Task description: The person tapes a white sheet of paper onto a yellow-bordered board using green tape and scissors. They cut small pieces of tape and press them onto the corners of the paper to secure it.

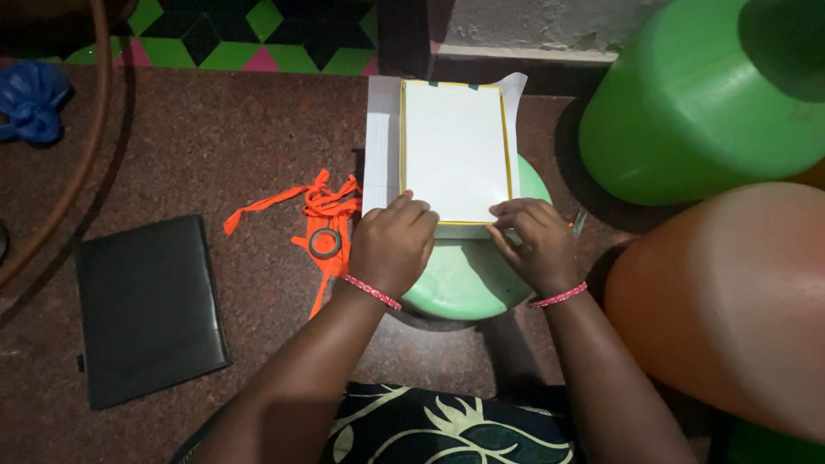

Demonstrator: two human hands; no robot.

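The white board (455, 150), edged in yellow, lies flat on a pale green stool (468, 279) at the centre, with a white paper sheet (381, 146) under it sticking out toward 9 and 12 o'clock. Both hands press on its near edge: the left hand (393, 243) curled at the 7 o'clock corner, the right hand (533, 241) with fingers bent on the 5 o'clock corner, neither gripping around it. The board looks light, stiff and thin, likely easy to crease; the long side edges seem the best hold. At 9 o'clock lie orange ribbon (322, 206) and a tape roll (326, 243), then a black folder (146, 305). The floor (215, 146) is dark speckled stone, dimly lit. A green drum (687, 112) stands at 2 o'clock.
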